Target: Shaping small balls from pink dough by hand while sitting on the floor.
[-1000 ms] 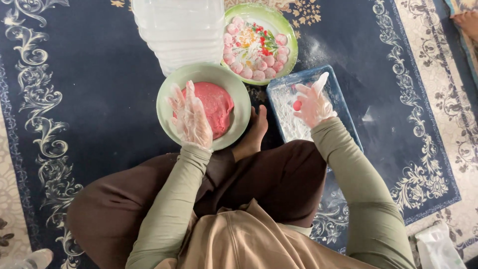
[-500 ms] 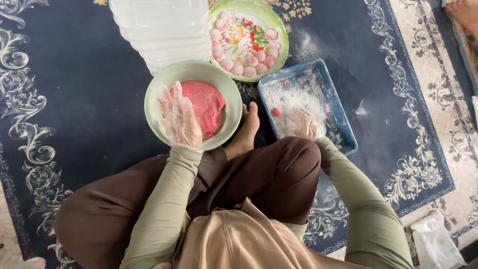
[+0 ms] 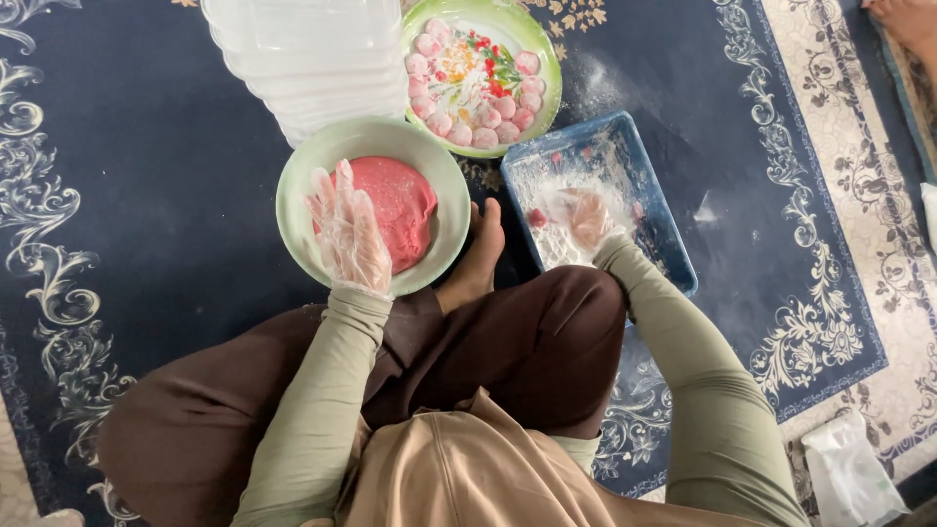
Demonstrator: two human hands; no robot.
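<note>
Pink dough (image 3: 402,205) in the green bowl (image 3: 293,185) is touched by the flat, spread-open left hand (image 3: 346,234); the right hand (image 3: 581,220) is loosely cupped in the floured blue tray (image 3: 673,249), gripping nothing visible.

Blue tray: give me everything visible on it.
The blue tray is a shallow rectangular dish, plastic by its look, lying flat and slightly askew on the dark patterned rug, right of the green bowl. White flour dusts its floor. The gloved right hand presses into it beside a small pink ball.
</note>
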